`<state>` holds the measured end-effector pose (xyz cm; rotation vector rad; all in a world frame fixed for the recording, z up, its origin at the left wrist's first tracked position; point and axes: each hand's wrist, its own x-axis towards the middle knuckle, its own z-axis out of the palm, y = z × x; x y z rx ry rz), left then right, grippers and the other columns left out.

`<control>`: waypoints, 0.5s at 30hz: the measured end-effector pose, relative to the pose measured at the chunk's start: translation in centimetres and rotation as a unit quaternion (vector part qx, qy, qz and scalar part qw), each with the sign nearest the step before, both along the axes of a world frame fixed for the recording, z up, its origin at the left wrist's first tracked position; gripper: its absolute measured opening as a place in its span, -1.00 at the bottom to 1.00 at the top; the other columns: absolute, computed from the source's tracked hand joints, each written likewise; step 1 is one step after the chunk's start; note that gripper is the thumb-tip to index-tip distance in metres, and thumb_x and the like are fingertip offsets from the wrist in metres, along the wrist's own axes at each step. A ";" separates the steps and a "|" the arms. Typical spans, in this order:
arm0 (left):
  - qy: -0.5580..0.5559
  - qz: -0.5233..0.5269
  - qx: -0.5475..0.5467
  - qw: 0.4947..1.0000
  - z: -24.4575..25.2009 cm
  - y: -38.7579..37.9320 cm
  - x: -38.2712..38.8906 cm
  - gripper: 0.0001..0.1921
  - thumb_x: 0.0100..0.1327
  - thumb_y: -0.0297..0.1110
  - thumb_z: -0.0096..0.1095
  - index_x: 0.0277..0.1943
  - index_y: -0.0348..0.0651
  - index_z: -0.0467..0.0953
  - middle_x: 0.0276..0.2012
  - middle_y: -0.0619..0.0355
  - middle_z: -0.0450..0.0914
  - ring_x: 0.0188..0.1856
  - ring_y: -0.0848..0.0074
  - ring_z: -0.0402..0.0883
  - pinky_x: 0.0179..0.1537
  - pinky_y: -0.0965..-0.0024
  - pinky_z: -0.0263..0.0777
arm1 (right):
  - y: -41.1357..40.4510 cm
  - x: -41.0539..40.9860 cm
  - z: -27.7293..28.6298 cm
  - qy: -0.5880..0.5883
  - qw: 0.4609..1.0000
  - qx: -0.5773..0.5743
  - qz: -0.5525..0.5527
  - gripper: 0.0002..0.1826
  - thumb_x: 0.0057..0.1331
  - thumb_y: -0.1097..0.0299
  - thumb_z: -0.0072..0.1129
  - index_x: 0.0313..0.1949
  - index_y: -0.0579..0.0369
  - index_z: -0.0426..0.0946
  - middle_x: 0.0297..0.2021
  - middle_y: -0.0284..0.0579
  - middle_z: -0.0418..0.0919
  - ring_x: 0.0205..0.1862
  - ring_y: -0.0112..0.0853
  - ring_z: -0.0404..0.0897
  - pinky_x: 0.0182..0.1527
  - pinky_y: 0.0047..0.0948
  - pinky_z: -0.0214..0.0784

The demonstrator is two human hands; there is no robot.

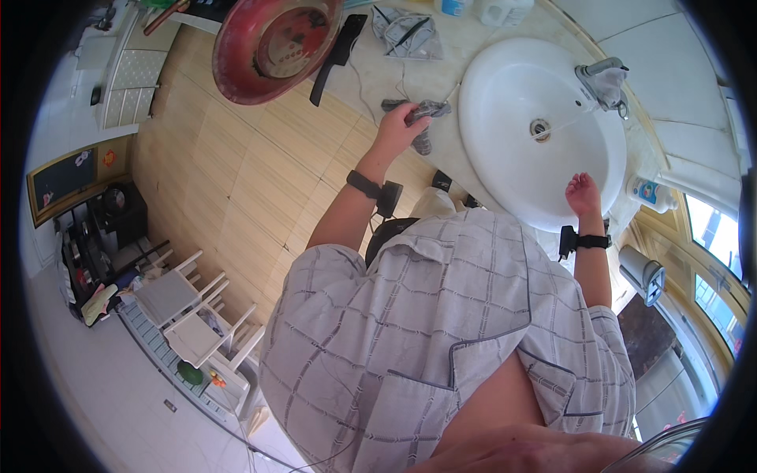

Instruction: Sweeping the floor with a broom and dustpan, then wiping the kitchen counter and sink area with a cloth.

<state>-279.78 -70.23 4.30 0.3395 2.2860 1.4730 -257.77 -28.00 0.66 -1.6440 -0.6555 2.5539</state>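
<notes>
My left hand (397,131) grips a bunched grey cloth (430,110) on the countertop, left of the white oval sink (473,136); parts of the cloth stick out on both sides of the fingers. Over the near right part of the basin is my right hand (583,194), its fingers loosely curled and nothing seen in them. A thin stream of water seems to run from the grey faucet (597,74) towards the drain (540,130). Pale cloth or plastic is wrapped about the faucet.
A red basin (236,65) and a black cleaver (338,56) lie at the counter's left. Behind are a plastic bag (414,41) with dark slim items and white bottles (505,12). Another white bottle (650,194) lies right of the sink. Thin cords cross the counter.
</notes>
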 end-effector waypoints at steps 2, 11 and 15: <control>-0.025 0.049 0.133 0.990 0.1 0.4 0.4 -0.60 0.08 -0.31 0.24 -0.06 -0.35 0.38 -0.31 0.12 0.52 -0.37 0.56 0.48 -0.32 0.54 0.38 | 0.4 0.0 0.1 0.004 1.000 -0.003 -0.001 -0.87 0.24 0.31 -0.08 -0.44 0.01 0.38 -0.49 -0.29 0.45 -0.47 -0.46 0.39 -0.45 -0.55 0.26; 0.317 0.032 -0.178 0.931 -0.7 -1.3 -2.9 -0.43 -0.03 -0.30 0.30 0.05 -0.32 0.30 -0.09 -0.08 0.40 -0.04 0.27 0.38 0.00 0.29 0.25 | -0.6 -0.6 1.0 -0.018 1.000 0.011 -0.021 -0.87 0.24 0.33 -0.13 -0.43 0.03 0.37 -0.50 -0.29 0.44 -0.49 -0.45 0.40 -0.47 -0.55 0.27; 0.334 0.134 -0.098 0.928 -1.4 -0.8 -7.7 -0.28 -0.14 -0.20 0.38 0.10 -0.31 0.25 -0.01 -0.17 0.33 0.08 0.12 0.26 0.08 0.18 0.15 | -1.4 0.0 1.4 -0.023 0.999 0.014 -0.022 -0.87 0.24 0.33 -0.10 -0.44 0.05 0.36 -0.52 -0.27 0.44 -0.50 -0.45 0.40 -0.47 -0.56 0.29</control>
